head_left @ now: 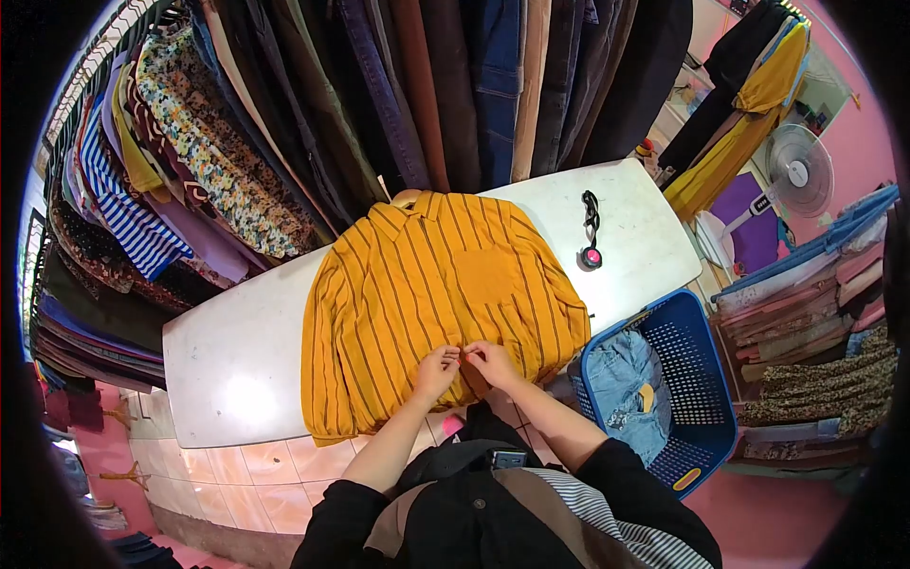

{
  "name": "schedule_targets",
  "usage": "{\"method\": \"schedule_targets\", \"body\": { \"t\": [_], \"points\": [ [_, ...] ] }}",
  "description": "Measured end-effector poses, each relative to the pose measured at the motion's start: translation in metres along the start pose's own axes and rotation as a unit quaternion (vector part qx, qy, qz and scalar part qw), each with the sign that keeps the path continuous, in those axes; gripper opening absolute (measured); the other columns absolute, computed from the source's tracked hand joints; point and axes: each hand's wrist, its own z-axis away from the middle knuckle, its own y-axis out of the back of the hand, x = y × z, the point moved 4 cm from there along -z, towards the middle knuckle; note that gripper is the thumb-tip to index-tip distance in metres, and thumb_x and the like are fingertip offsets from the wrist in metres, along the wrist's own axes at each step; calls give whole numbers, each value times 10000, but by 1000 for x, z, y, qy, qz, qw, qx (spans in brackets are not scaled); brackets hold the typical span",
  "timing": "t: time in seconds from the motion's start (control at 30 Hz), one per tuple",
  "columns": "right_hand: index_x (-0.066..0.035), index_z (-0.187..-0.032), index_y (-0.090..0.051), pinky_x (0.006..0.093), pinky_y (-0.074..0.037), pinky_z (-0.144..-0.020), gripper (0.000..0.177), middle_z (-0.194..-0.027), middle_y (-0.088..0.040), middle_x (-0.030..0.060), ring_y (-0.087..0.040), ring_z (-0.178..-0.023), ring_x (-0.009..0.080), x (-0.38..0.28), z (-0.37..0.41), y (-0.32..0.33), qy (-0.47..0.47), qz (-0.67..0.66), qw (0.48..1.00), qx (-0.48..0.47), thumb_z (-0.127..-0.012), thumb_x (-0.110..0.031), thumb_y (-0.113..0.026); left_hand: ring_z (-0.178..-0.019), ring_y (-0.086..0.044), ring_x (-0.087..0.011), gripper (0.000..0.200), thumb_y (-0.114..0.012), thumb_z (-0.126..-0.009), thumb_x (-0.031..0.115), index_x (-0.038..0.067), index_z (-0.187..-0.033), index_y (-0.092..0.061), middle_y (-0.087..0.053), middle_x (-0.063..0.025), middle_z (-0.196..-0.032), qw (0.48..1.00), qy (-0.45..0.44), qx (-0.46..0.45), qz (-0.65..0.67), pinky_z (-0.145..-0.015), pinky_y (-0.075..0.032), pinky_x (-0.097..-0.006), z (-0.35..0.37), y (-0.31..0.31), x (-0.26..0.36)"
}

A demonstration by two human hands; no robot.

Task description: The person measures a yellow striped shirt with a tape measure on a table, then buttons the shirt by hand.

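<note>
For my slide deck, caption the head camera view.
Left hand and right hand at the lower front of a striped yellow shirt laid over a white table beside a blue basket.

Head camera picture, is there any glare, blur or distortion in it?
Head view: bright glare on the left end of the white table; head view: wide-angle bending, with black corners; head view: left hand, right hand and striped shirt look reasonably sharp.

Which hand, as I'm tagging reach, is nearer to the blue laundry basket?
Right. The right hand is at the lower front of the yellow striped shirt, left of the blue laundry basket; the left hand is just beside it, farther left.
</note>
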Motion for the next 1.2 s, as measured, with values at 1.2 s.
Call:
{"method": "schedule_targets", "body": {
  "t": [1.2],
  "points": [
    [-40, -813, -642, 440, -491, -607, 128, -723, -640, 173, -633, -671, 359, -14, 81, 9, -51, 184, 981, 13, -805, -165, -618, -653, -675, -186, 194, -709, -732, 218, 41, -809, -706, -693, -95, -718, 977, 82, -141, -137, -643, -530, -309, 45, -16, 23]
  ]
}}
